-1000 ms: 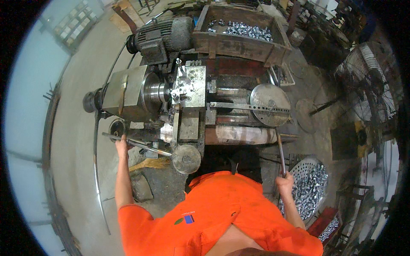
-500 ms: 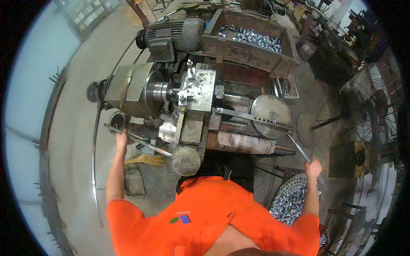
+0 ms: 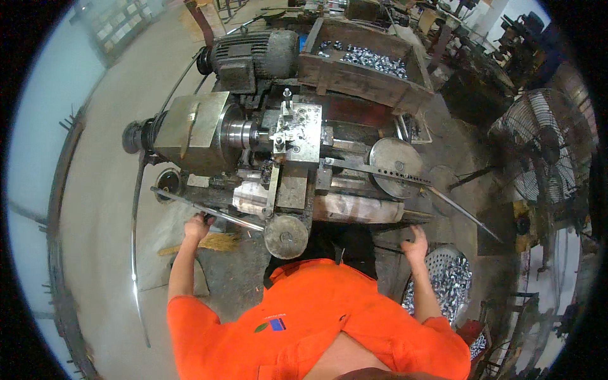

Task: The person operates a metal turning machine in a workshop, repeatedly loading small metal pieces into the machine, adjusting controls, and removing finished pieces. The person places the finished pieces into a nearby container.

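A small lathe stands in front of me, its bright chuck (image 3: 239, 135) left of a square tool post (image 3: 299, 133). Below the left end of a long steel lever (image 3: 206, 208), apart from it, is my left hand (image 3: 197, 228). Its fingers are curled in by a small dark thing that I cannot make out. The lever ends at a round metal disc (image 3: 286, 237). My right hand (image 3: 415, 246) holds nothing, fingers apart, between the machine and a perforated basket (image 3: 437, 259) of shiny metal parts (image 3: 451, 285). A second lever rod (image 3: 465, 212) slopes away from a drilled flat bar (image 3: 380, 171), beyond that hand.
A wooden box (image 3: 364, 87) with shiny metal pieces sits behind the lathe, beside a motor (image 3: 256, 60). To the right stands a large caged fan (image 3: 538, 145). A straw broom (image 3: 218, 242) lies on the floor at left, near a long thin rod (image 3: 134, 253).
Both hands have let go of their levers. My left hand has dropped toward me; my right has moved inward to the left. The right lever rod now stands free.
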`<act>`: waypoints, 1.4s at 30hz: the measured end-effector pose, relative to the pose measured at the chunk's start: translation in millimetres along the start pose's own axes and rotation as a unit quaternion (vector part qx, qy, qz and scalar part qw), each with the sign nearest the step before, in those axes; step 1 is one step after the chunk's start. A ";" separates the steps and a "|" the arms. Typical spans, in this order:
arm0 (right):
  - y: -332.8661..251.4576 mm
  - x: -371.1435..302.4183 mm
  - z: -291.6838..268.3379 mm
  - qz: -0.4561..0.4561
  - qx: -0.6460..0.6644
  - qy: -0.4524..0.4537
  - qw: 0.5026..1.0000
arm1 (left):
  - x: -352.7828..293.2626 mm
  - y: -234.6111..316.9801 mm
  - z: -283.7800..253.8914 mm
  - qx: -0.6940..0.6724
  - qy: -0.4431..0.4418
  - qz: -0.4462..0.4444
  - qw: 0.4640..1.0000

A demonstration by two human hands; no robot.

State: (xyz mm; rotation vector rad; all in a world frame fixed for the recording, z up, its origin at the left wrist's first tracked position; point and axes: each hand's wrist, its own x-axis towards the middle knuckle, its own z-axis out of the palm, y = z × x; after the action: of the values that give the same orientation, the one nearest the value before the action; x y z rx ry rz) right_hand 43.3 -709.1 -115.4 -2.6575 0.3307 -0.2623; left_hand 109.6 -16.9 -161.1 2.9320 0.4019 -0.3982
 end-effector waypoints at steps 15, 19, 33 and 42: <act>-127.8 54.7 -56.3 -0.118 0.062 -0.037 0.990 | -14.5 14.2 19.1 0.059 -0.052 -0.065 0.995; -218.6 99.0 -60.6 -0.244 0.124 -0.035 0.961 | -20.9 -14.3 19.1 -0.051 -0.042 -0.041 0.997; -455.2 162.8 55.1 -0.459 0.029 -0.121 0.880 | -223.2 -188.4 -143.5 -0.120 0.325 -0.243 0.906; -469.5 163.8 51.8 -0.436 -0.048 -0.232 0.868 | -239.5 -154.1 -80.6 -0.085 0.306 -0.410 0.855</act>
State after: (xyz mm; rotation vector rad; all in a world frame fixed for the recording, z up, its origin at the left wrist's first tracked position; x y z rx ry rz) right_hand 300.0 -323.6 72.8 -2.6687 -1.0520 0.1413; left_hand -137.2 86.9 -34.9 2.4786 1.6754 0.5033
